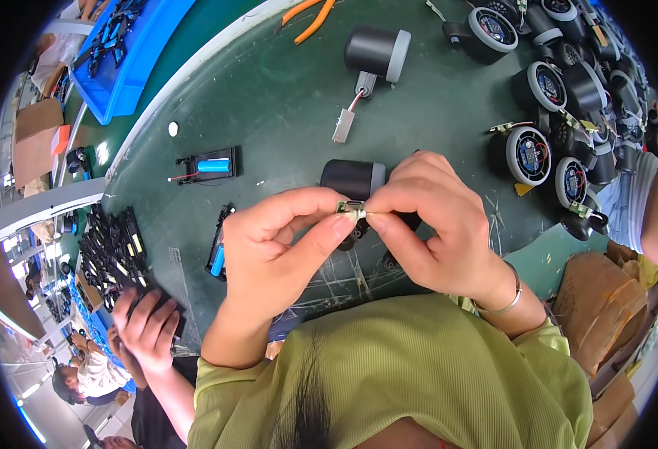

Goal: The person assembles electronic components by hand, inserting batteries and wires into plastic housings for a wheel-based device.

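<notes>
Between the fingertips of both hands is a small green circuit board point(350, 206) with a metal socket on it. My left hand point(276, 236) pinches the board's left side between thumb and forefinger. At its right end, the thumb and forefinger of my right hand point(437, 217) close on a small white connector point(361, 214); any wire from it is hidden. Just beyond my fingers lies a black cylindrical housing point(348, 176) with a grey rim, partly covered by my hands. Dark parts below the board are mostly hidden.
Another housing point(374, 56) trails a wired silver piece point(343, 126). A black holder with a blue battery point(214, 166) lies left. Many round housings point(529, 156) crowd the right. Orange pliers point(314, 22), a blue bin point(131, 82), black parts point(116, 243) and a co-worker's hand point(149, 329) are around.
</notes>
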`<control>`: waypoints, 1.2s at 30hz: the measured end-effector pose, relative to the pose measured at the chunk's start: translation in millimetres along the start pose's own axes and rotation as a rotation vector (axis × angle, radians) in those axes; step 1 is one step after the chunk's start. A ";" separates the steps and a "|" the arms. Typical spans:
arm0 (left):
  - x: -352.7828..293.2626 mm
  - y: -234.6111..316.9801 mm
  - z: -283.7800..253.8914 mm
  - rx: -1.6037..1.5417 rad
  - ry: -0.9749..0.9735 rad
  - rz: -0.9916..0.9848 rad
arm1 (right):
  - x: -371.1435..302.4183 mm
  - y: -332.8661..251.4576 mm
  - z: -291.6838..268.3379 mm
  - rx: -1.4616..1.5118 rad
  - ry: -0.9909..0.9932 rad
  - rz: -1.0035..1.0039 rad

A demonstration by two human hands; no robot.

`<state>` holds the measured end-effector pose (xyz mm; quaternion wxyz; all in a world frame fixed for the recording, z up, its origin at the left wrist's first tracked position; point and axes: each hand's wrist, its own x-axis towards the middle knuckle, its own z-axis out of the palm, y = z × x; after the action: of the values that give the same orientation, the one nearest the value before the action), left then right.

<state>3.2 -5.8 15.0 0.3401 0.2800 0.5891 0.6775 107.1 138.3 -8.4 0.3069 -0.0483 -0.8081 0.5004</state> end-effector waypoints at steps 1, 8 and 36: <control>-0.5 -0.7 1.0 0.042 0.019 0.027 | -1.4 -1.5 0.8 -0.027 0.021 0.000; -4.0 -11.8 6.1 0.527 0.032 0.300 | -24.1 -19.6 11.7 -0.002 0.147 0.170; -7.0 -24.5 -7.3 0.540 -0.244 0.404 | -44.6 -15.7 8.2 0.164 0.090 0.276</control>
<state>5.0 -14.0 -10.1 0.1809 0.5496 0.6347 0.5122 142.2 106.9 -17.8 0.2744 -0.1559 -0.7356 0.5994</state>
